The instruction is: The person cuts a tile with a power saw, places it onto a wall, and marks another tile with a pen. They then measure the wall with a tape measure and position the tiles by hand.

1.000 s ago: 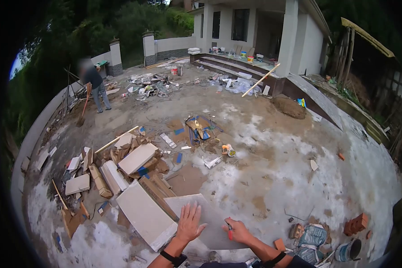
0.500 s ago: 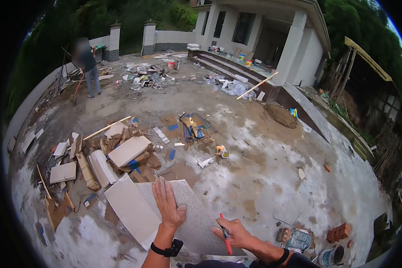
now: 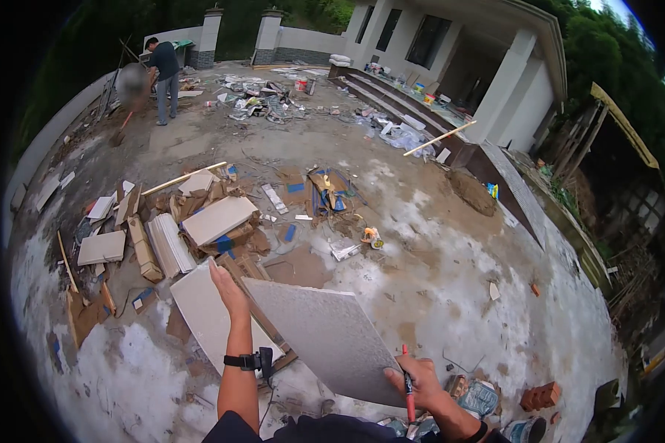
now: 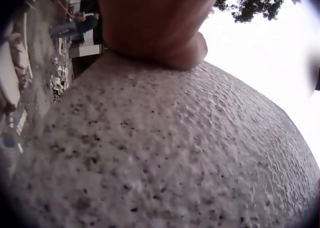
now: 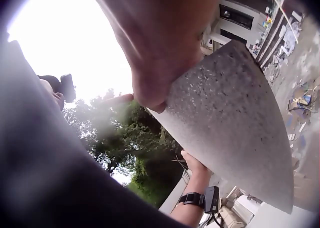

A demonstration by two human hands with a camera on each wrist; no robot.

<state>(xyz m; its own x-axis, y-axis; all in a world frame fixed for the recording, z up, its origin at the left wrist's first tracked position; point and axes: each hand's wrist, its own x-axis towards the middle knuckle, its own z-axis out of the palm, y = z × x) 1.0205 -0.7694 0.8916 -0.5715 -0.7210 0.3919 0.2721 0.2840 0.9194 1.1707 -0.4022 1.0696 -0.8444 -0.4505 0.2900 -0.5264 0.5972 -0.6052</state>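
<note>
A grey speckled tile [image 3: 310, 325], rough on its face, stands tilted up off the ground in front of me. At its left edge is my left hand [image 3: 231, 292], fingers straight and side-on in the head view. The left wrist view has the heel of that hand [image 4: 160, 33] against the top of the tile [image 4: 150, 138]. My right hand [image 3: 420, 378] grips the tile's near right corner, thumb on its face. A red marker [image 3: 408, 395] is held in the same hand, pointing upward. The right wrist view shows the right thumb [image 5: 152, 95] at the tile's edge.
A pale slab [image 3: 214, 317] lies left of the tile, with stacked tiles [image 3: 170, 244] and torn cardboard beyond. An orange power tool [image 3: 372, 238] sits ahead. Bricks [image 3: 541, 396] and a bucket [image 3: 524, 430] are at right. A person [image 3: 165, 77] stands at far left.
The tile has been tilted up from lying low. My left hand has gone from flat on its face to its left edge. The right hand has taken hold of the corner, keeping the marker.
</note>
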